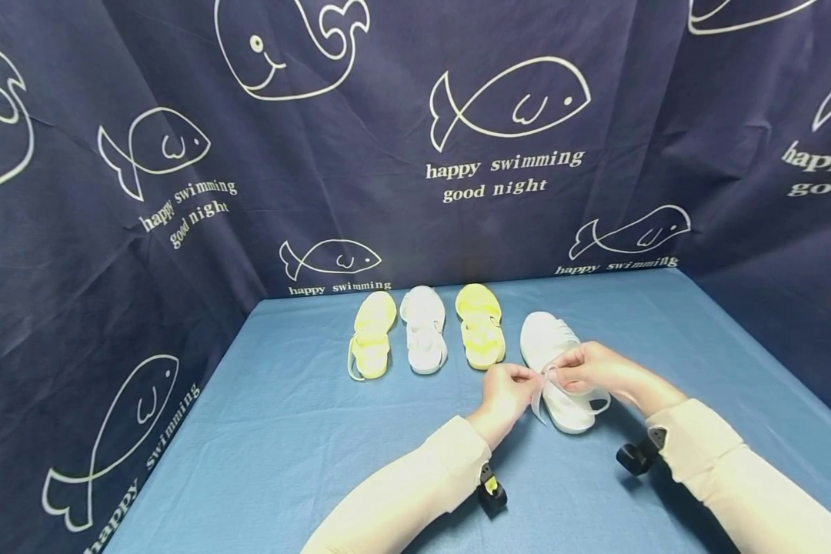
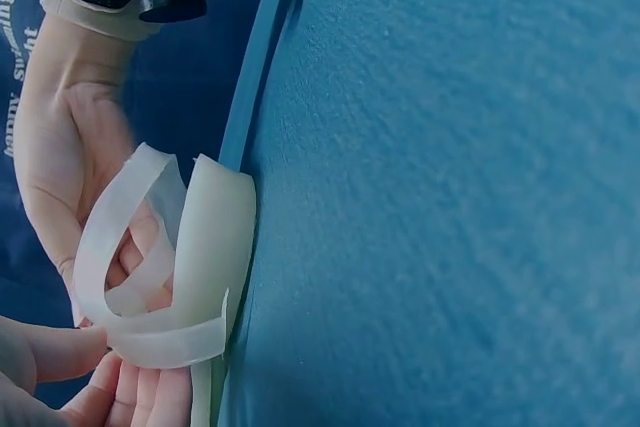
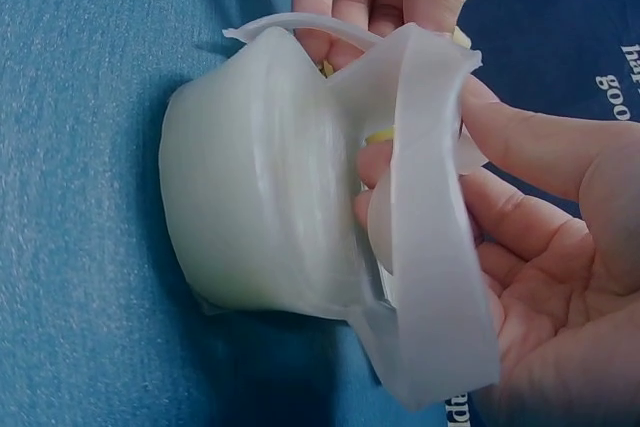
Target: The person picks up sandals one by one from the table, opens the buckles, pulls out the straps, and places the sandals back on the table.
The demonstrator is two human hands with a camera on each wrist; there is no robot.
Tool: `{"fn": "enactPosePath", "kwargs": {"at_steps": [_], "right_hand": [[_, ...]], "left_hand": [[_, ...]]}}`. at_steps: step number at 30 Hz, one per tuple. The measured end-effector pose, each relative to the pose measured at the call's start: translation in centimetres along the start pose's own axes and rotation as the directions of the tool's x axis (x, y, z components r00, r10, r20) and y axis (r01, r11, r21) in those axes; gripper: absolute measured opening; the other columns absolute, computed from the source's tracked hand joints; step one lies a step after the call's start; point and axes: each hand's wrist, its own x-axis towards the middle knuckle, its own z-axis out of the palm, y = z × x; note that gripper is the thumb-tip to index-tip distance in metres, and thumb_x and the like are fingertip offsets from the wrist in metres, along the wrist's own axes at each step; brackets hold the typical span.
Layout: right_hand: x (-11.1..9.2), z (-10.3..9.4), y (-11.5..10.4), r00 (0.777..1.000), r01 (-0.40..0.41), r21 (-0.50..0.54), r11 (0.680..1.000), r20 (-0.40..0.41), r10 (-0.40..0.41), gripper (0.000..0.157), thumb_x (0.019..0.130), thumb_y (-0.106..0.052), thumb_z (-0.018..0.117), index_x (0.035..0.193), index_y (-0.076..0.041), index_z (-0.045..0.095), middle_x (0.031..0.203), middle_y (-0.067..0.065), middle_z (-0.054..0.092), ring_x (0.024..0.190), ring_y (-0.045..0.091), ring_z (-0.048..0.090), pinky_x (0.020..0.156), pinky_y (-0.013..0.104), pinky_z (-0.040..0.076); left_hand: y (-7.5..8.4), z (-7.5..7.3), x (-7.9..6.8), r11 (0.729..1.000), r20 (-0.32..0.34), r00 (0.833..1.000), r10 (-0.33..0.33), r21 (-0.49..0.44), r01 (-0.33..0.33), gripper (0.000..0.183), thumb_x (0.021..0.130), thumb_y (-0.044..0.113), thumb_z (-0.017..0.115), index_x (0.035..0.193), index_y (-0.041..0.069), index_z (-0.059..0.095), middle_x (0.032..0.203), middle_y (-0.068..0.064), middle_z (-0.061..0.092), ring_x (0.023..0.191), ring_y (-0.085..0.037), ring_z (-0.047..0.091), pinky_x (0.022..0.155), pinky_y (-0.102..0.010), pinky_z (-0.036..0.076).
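Observation:
A white sandal (image 1: 569, 414) lies on the blue cloth at the right, toe pointing toward the back. My left hand (image 1: 507, 394) pinches the loose end of its pale strap (image 2: 165, 345) between thumb and fingers, at the left side of the sandal. From the right, my right hand (image 1: 589, 369) reaches over the sandal and pinches strap material near its middle, close to the left fingertips. The wide heel strap (image 3: 440, 217) loops out in front of the right hand in the right wrist view, hiding part of the fingers.
To the left, a yellow sandal (image 1: 372, 352), a white sandal (image 1: 425, 360) and another yellow sandal (image 1: 483, 352) stand in a row, toes to the back. Dark fabric (image 1: 388, 169) with fish drawings rises behind the blue-covered table (image 1: 291, 462) and along its sides.

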Motion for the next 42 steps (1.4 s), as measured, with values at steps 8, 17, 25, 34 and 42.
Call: {"fn": "enactPosePath", "kwargs": {"at_steps": [8, 17, 25, 34, 42], "right_hand": [[0.2, 0.2, -0.1, 0.999, -0.032, -0.017, 0.999, -0.035, 0.031, 0.037, 0.09, -0.011, 0.066, 0.114, 0.017, 0.06, 0.092, -0.002, 0.071, 0.083, 0.005, 0.063, 0.079, 0.025, 0.055], [0.0, 0.5, -0.3, 0.999, -0.029, -0.018, 0.999, -0.043, 0.028, 0.037, 0.091, -0.011, 0.065, 0.113, 0.018, 0.06, 0.092, -0.001, 0.071, 0.082, 0.004, 0.063, 0.077, 0.023, 0.056], [-0.1, 0.1, -0.5, 0.999, -0.007, -0.07, 0.998, -0.036, 0.004, 0.039, 0.091, -0.017, 0.067, 0.114, 0.015, 0.062, 0.094, -0.001, 0.071, 0.081, 0.002, 0.06, 0.076, 0.02, 0.053], [-0.4, 0.0, -0.4, 1.0, -0.026, -0.118, 0.993, -0.001, 0.026, 0.036, 0.091, -0.019, 0.068, 0.111, 0.011, 0.066, 0.09, 0.0, 0.072, 0.081, 0.004, 0.061, 0.074, 0.021, 0.053], [-0.1, 0.2, -0.3, 0.999, -0.038, -0.089, 0.995, -0.019, 0.037, 0.038, 0.089, -0.02, 0.071, 0.111, 0.011, 0.066, 0.088, -0.003, 0.073, 0.082, 0.003, 0.062, 0.075, 0.02, 0.053]], "left_hand": [[0.4, 0.0, 0.1, 0.996, -0.029, 0.997, 0.071, 0.063, -0.069, 0.007, 0.079, 0.007, 0.076, 0.072, 0.006, 0.075, 0.06, 0.0, 0.066, 0.049, 0.0, 0.048, 0.046, -0.014, 0.042], [-0.1, 0.3, 0.2, 0.995, -0.029, 0.995, 0.09, 0.042, -0.089, 0.005, 0.08, 0.007, 0.076, 0.075, 0.005, 0.075, 0.061, 0.0, 0.065, 0.052, 0.001, 0.047, 0.049, -0.013, 0.042], [-0.2, 0.3, -0.4, 0.999, -0.041, 0.998, 0.037, -0.021, -0.038, 0.007, 0.08, 0.011, 0.076, 0.077, 0.008, 0.071, 0.063, 0.002, 0.063, 0.053, -0.001, 0.049, 0.049, -0.015, 0.043], [-0.7, 0.3, -1.3, 0.994, 0.001, 0.999, -0.044, -0.103, 0.044, 0.005, 0.081, 0.004, 0.075, 0.077, 0.004, 0.071, 0.061, -0.001, 0.062, 0.05, -0.006, 0.054, 0.048, -0.016, 0.045], [-0.6, 0.0, -0.9, 0.996, -0.01, 1.0, -0.003, -0.091, 0.002, 0.006, 0.082, 0.0, 0.072, 0.077, 0.002, 0.075, 0.06, -0.006, 0.065, 0.049, -0.005, 0.053, 0.05, -0.016, 0.049]]}}
